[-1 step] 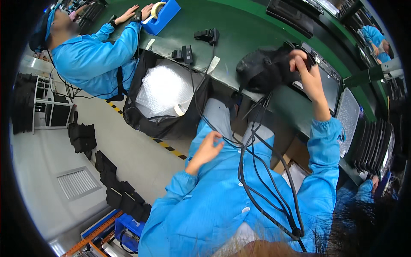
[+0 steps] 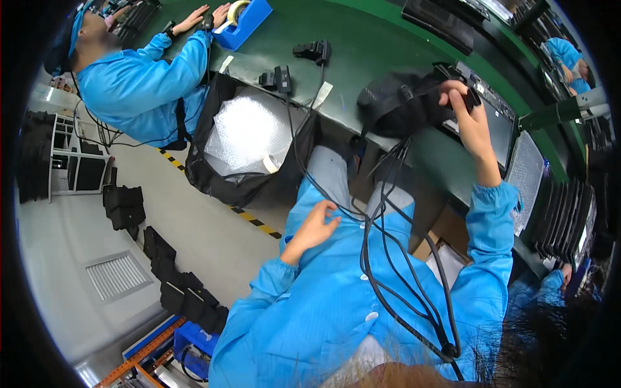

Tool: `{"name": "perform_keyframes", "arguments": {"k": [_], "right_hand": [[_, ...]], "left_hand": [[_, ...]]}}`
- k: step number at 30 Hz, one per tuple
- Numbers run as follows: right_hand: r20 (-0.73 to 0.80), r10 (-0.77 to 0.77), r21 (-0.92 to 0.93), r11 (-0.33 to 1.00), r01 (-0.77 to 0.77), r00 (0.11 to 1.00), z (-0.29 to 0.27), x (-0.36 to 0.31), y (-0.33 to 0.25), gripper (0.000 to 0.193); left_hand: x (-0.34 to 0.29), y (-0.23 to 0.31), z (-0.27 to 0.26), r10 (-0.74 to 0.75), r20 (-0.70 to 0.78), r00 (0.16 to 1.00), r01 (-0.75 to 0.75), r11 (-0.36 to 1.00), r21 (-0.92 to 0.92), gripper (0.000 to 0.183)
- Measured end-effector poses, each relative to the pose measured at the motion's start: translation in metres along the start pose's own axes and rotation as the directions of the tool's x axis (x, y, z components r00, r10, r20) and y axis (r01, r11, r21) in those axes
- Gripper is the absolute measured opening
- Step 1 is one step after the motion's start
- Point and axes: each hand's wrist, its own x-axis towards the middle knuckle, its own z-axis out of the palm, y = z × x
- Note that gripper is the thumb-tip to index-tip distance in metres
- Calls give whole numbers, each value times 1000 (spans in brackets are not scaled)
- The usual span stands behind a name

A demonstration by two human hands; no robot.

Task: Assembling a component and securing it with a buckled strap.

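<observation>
My right hand is raised over the workbench, its fingers curled against the strap end of a black, soft, cap-like item with mesh. Exactly which part the fingers grip is hidden. Beneath that item and the hand, partly covered, lies an opened laptop with a dark panel. My left hand hangs over my lap, apart from everything, fingers loosely spread and holding nothing. Black cables run from near the black item down across my front.
A black bag holding bubble wrap stands left of my knees. On the green bench lie black adapters and a blue tape dispenser. Stacked dark panels stand at the right. A co-worker sits at the far left.
My right hand has dropped very slightly by the black item. My left hand has barely moved.
</observation>
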Motion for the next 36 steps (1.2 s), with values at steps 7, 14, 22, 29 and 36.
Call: {"name": "perform_keyframes", "arguments": {"k": [7,14,22,29,36], "right_hand": [[-150,60,-417,901,-119,987,-1,-91,1,23],[-161,165,43,986,-160,973,7,-116,19,27],[-170,234,145,967,-211,957,35,-141,26,47],[-396,227,303,947,-107,890,26,-141,33,33],[-395,-25,220,968,121,918,19,-26,-38,21]], "left_hand": [[6,-11,9,-132,212,968,137,990,-13,54],[-6,91,-9,243,378,893,-319,935,153,89],[-30,163,-43,416,505,756,-533,839,107,85],[3,182,-93,319,524,789,-591,625,510,53],[137,295,-52,838,93,537,-775,447,448,93]]}}
